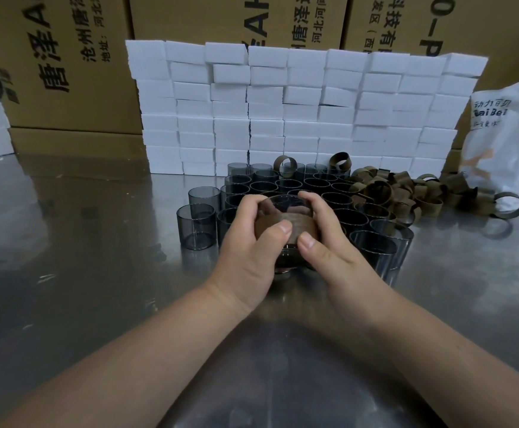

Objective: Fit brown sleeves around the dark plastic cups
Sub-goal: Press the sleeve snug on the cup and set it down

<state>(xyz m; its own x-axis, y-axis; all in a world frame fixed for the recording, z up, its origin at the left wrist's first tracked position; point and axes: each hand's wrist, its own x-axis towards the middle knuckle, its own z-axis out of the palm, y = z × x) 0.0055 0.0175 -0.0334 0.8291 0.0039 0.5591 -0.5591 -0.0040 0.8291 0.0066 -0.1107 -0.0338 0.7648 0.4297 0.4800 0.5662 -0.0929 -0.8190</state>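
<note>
Your shiny steel surface carries a wall of white foam blocks far beyond both grips, smoky dark plastic cups clustered just behind them, and loose brown sleeves heaped beyond-right. Your left grip and right grip curl round one held dark cup, thumbs pressing its wrapped brown sleeve

Ahead of you, the brown cardboard cartons carry sideways print: "唐泽" and "沧州唐泽". On your right, the crumpled white plastic bag reads "aiBei".
</note>
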